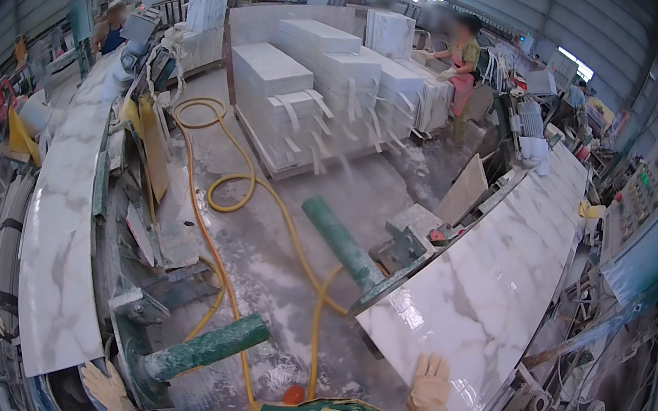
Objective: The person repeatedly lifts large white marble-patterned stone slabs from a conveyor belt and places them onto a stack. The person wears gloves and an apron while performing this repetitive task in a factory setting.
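My right hand (432, 391), in a pale cream glove, lies flat with fingers stretched out on the near end of a glossy white marble slab (478, 268) with grey-brown veins. The slab rests along the machine on the right. My left hand (106, 387), gloved alike, has its fingers apart beside the near corner of a second veined marble slab (64, 250) on the left machine. Whether its fingertips touch that slab I cannot tell. Neither hand grips anything.
Green cylinders (207, 347) jut inward from both machines. A yellow hose (292, 221) winds over the wet floor (265, 281). Strapped stacks of white slabs (273, 68) stand ahead, with a person (462, 63) beside them. A control cabinet (648, 200) stands at right.
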A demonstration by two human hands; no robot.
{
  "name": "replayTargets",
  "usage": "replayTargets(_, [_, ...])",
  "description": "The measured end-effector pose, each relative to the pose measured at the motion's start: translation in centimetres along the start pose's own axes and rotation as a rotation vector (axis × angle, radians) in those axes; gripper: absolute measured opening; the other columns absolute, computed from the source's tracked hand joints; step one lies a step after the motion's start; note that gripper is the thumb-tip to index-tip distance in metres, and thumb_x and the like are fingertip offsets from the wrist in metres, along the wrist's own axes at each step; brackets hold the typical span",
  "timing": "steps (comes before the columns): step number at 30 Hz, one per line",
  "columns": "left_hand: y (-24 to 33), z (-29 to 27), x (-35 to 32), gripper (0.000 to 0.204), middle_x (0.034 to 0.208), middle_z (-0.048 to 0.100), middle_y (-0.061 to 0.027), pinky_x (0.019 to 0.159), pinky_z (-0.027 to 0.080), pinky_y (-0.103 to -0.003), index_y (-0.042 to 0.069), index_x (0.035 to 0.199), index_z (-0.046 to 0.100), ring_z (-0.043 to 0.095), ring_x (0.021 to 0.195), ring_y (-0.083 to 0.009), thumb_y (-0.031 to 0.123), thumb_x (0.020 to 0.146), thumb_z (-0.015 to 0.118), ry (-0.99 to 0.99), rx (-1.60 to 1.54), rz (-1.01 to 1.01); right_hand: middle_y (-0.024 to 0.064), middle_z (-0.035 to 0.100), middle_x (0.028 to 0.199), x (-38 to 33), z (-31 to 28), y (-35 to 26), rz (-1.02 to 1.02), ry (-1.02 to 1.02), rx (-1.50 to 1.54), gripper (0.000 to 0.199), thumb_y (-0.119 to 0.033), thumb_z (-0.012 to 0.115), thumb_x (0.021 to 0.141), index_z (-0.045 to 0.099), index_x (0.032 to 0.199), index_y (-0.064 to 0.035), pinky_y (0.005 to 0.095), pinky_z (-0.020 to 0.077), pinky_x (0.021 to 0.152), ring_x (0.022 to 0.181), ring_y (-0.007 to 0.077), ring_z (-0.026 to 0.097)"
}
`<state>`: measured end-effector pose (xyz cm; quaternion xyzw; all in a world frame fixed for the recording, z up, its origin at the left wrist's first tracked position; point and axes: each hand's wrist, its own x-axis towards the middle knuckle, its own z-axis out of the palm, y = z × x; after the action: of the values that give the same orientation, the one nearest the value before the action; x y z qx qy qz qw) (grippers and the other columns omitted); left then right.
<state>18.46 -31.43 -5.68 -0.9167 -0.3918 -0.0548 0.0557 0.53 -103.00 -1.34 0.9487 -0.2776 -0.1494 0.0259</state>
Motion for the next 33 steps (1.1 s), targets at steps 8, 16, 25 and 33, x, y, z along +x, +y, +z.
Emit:
replayTargets(8, [-0.6, 2.3, 2.0, 0.059, 0.143, 0.057, -0.0250, 0.110, 0.043, -0.052, 0.003, 0.147, 0.056, 0.054, 0.131, -0.0417, 0.045, 0.106, 0.051, 0.369, -0.006, 0.059, 0.0248, 0.029, 0.169, 0.3, 0.6, 0.9, -0.021, 0.050, 0.035, 0.084, -0.014, 0.061, 0.087, 0.028, 0.164, -0.0045, 0.0495, 0.0193, 0.131, 0.157, 0.0440, 0.026])
replayTargets(16, [-2.7, 5.3, 9.6, 0.046, 0.128, 0.068, -0.0241, 0.103, 0.051, -0.053, 0.002, 0.137, 0.065, 0.064, 0.119, -0.0413, 0.034, 0.104, 0.060, 0.850, -0.194, 0.329, 0.0211, 0.029, 0.171, -1.3, -3.4, -0.1, 0.020, 0.032, 0.089, 0.077, -0.014, 0.056, 0.092, 0.029, 0.164, -0.0079, 0.0437, 0.0208, 0.131, 0.159, 0.0379, 0.026])
replayTargets(25, [-4.0, 7.6, 14.6, 0.035, 0.119, 0.073, -0.0215, 0.093, 0.057, -0.051, 0.003, 0.124, 0.073, 0.070, 0.107, -0.0404, 0.029, 0.101, 0.066, 0.976, 0.080, 0.617, 0.0264, 0.054, 0.150, -5.3, -1.3, -3.4, -0.095, 0.355, 0.210, 0.067, -0.016, 0.062, 0.086, 0.048, 0.150, 0.0017, 0.0467, 0.0350, 0.124, 0.143, 0.0407, 0.048])
replayTargets(33, [-0.2, 3.4, 11.1, 0.034, 0.112, 0.075, -0.0203, 0.085, 0.059, -0.050, 0.003, 0.117, 0.076, 0.072, 0.100, -0.0393, 0.032, 0.102, 0.066, 0.848, -0.146, 0.386, 0.0271, 0.053, 0.151, -10.2, -1.2, -8.4, -0.175, 0.209, 0.423, 0.066, -0.024, 0.066, 0.091, 0.049, 0.150, 0.0012, 0.0456, 0.0347, 0.125, 0.145, 0.0400, 0.047])
